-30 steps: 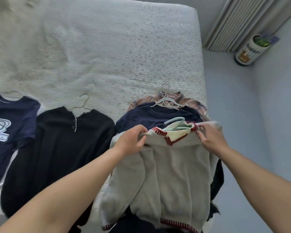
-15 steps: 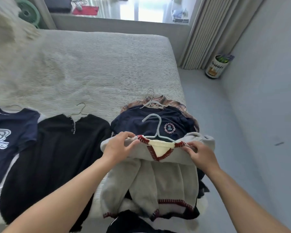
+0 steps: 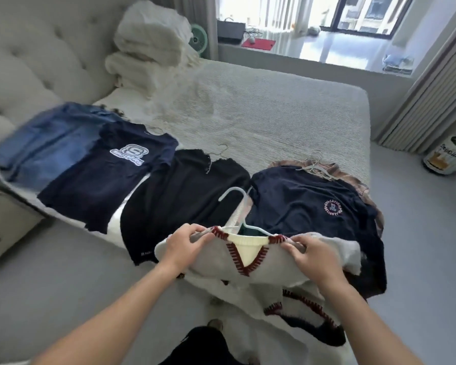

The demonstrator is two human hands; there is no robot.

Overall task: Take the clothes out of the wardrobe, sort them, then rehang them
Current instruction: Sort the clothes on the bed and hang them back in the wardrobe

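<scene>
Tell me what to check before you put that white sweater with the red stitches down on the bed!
1. Left hand grips the shoulder of the cream knit sweater with dark red stitched trim: ok.
2. Right hand grips the other shoulder: ok.
3. Pale plastic hanger sits inside the neckline: ok.
4. Sweater hem hangs clear of the floor: cannot tell.
5. Free spot on the ribbed white bedspread: ok, beyond the dark tops.

The bed (image 3: pixel 261 109) carries folded blankets (image 3: pixel 148 46) near the headboard, then jeans (image 3: pixel 45 146), a navy logo tee (image 3: pixel 108 177), a black top (image 3: pixel 179 198) and a navy crest tee (image 3: pixel 306 204) along its near edge.
</scene>
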